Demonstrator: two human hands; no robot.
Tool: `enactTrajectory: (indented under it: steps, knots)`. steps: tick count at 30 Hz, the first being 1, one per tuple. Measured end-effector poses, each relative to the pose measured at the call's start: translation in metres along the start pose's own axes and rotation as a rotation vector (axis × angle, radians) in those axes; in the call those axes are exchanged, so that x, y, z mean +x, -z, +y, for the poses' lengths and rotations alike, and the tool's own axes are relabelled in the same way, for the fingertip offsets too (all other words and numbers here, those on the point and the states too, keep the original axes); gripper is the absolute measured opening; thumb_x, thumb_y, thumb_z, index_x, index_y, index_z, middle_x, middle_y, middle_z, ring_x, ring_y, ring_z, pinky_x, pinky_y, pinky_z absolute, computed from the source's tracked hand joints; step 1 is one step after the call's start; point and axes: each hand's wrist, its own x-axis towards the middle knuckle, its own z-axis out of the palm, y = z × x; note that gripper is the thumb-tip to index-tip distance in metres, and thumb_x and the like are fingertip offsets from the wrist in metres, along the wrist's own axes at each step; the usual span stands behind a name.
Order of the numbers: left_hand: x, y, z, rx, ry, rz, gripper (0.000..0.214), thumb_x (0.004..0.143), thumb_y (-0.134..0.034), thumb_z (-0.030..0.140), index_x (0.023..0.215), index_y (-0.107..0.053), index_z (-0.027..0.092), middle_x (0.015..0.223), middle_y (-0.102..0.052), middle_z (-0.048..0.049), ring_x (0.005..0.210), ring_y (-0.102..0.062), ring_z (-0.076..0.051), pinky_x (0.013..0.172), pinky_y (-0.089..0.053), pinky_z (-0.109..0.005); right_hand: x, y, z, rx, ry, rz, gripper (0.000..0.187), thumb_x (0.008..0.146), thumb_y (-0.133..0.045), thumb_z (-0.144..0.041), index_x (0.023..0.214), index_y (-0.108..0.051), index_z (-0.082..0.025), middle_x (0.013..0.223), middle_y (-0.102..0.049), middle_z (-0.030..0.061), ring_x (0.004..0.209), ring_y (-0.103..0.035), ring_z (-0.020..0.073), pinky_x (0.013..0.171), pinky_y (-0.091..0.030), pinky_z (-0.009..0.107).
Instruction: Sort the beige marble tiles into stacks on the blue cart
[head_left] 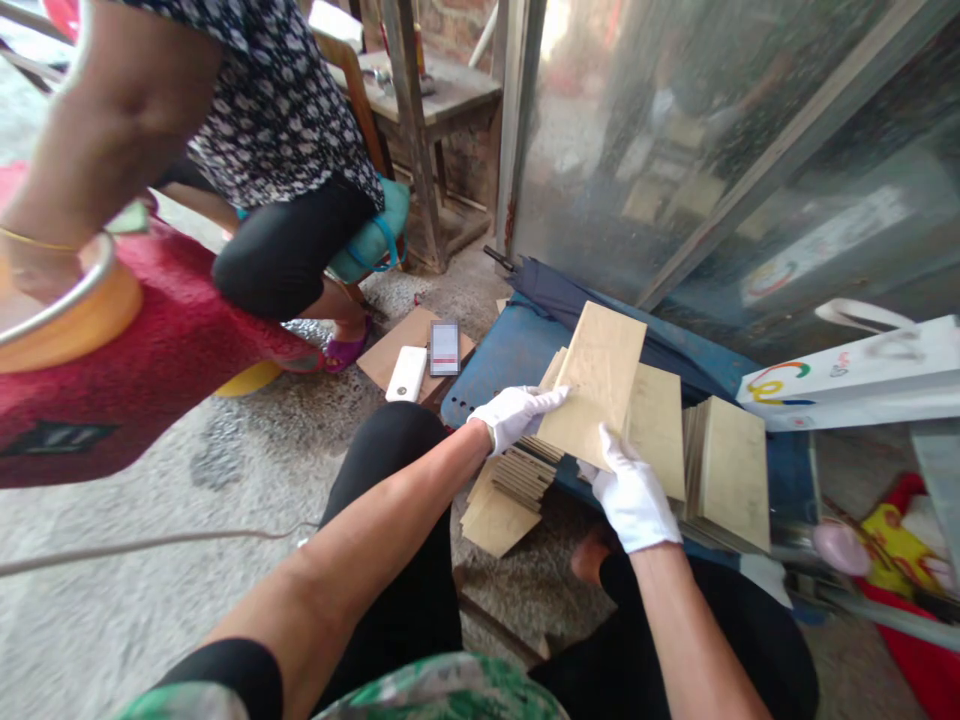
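Both my hands wear white gloves and hold one thin, pale wooden board (600, 370) tilted above the blue bench (487, 350). My left hand (517, 415) grips its left edge, thumb lying on the face. At the near edge, my right hand (630, 495) has its thumb on top and its fingers underneath, mostly hidden. Beneath and right of the held board lies another board stack (660, 430). Farther right is a second stack of boards (731, 475). Several more boards (502, 510) sit fanned out low, below my left hand.
A folded dark umbrella (555, 290) lies along the bench's back, by a glass panel (600, 150). At the right stands a white paper bag (862, 370). A phone (445, 348) and a white device (407, 374) rest on cardboard. A person (285, 110) sits at the left beside an orange basin (75, 310).
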Motion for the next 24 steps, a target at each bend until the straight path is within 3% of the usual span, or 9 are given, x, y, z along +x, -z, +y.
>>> enactTrajectory:
  steps: [2, 5, 9, 13, 16, 19, 21, 24]
  knots:
    - [-0.008, -0.001, 0.006, -0.044, -0.021, -0.084, 0.064, 0.06, -0.083, 0.058, 0.103, -0.069, 0.013, 0.098, -0.072, -0.0109, 0.084, -0.068, -0.019, 0.082, -0.053, -0.031, -0.019, 0.004, -0.002, -0.084, 0.046, 0.0, 0.046, 0.081, -0.066, -0.043, 0.118, -0.07, -0.017, 0.113, -0.071, 0.0098, 0.112, -0.063, 0.0261, 0.107, -0.043, 0.041]
    - [-0.014, -0.001, 0.018, -0.04, -0.103, -0.081, 0.062, 0.059, -0.085, 0.054, 0.104, -0.066, 0.015, 0.096, -0.071, -0.0069, 0.08, -0.066, -0.014, 0.079, -0.05, -0.027, -0.052, 0.004, -0.007, -0.18, 0.102, 0.004, 0.044, 0.075, -0.069, -0.036, 0.114, -0.073, -0.016, 0.111, -0.071, 0.0115, 0.11, -0.063, 0.0272, 0.102, -0.048, 0.037]
    - [-0.018, -0.002, 0.04, -0.055, -0.218, -0.069, 0.055, 0.059, -0.087, 0.049, 0.097, -0.065, 0.016, 0.09, -0.07, -0.0033, 0.078, -0.065, -0.012, 0.079, -0.05, -0.026, -0.095, -0.009, -0.015, 0.017, 0.003, -0.01, 0.036, 0.078, -0.068, -0.045, 0.1, -0.076, -0.017, 0.107, -0.072, 0.011, 0.109, -0.064, 0.0263, 0.088, -0.054, 0.031]
    - [-0.024, -0.005, 0.048, 0.028, -0.233, -0.062, 0.046, 0.056, -0.088, 0.042, 0.086, -0.067, 0.014, 0.079, -0.069, -0.0037, 0.069, -0.064, -0.013, 0.069, -0.051, -0.026, -0.121, -0.022, -0.002, 0.2, -0.089, -0.08, 0.048, 0.074, -0.072, -0.055, 0.1, -0.073, -0.015, 0.099, -0.073, 0.0105, 0.097, -0.067, 0.0257, 0.081, -0.056, 0.032]
    - [-0.037, -0.007, 0.036, 0.071, -0.254, -0.015, 0.043, 0.053, -0.089, 0.042, 0.075, -0.065, 0.013, 0.07, -0.065, -0.0017, 0.061, -0.06, -0.011, 0.061, -0.048, -0.023, -0.125, -0.019, 0.02, 0.229, -0.178, -0.184, 0.056, 0.073, -0.073, -0.058, 0.107, -0.071, -0.014, 0.098, -0.073, 0.0102, 0.089, -0.068, 0.024, 0.082, -0.055, 0.036]
    - [-0.057, -0.01, 0.014, 0.126, -0.308, 0.019, 0.046, 0.054, -0.087, 0.047, 0.076, -0.065, 0.012, 0.069, -0.065, -0.0012, 0.061, -0.058, -0.01, 0.06, -0.047, -0.022, -0.12, -0.008, 0.034, -0.022, -0.171, -0.241, 0.056, 0.072, -0.073, -0.06, 0.104, -0.072, -0.014, 0.099, -0.074, 0.0099, 0.094, -0.068, 0.0246, 0.089, -0.053, 0.036]
    - [-0.071, -0.01, -0.004, 0.153, -0.311, 0.026, 0.046, 0.056, -0.085, 0.047, 0.08, -0.066, 0.012, 0.072, -0.066, -0.0019, 0.064, -0.059, -0.011, 0.062, -0.048, -0.023, -0.115, 0.001, 0.032, -0.154, -0.112, -0.227, 0.058, 0.073, -0.071, -0.061, 0.108, -0.071, -0.015, 0.107, -0.073, 0.0102, 0.103, -0.066, 0.0253, 0.096, -0.05, 0.036]
    - [-0.087, -0.005, -0.03, 0.218, -0.279, 0.052, 0.04, 0.062, -0.082, 0.044, 0.082, -0.066, 0.013, 0.075, -0.067, -0.0019, 0.065, -0.06, -0.012, 0.063, -0.048, -0.024, -0.109, 0.012, 0.017, -0.154, -0.031, -0.111, 0.071, 0.073, -0.071, -0.06, 0.127, -0.062, -0.015, 0.123, -0.067, 0.0119, 0.115, -0.062, 0.0252, 0.104, -0.046, 0.037]
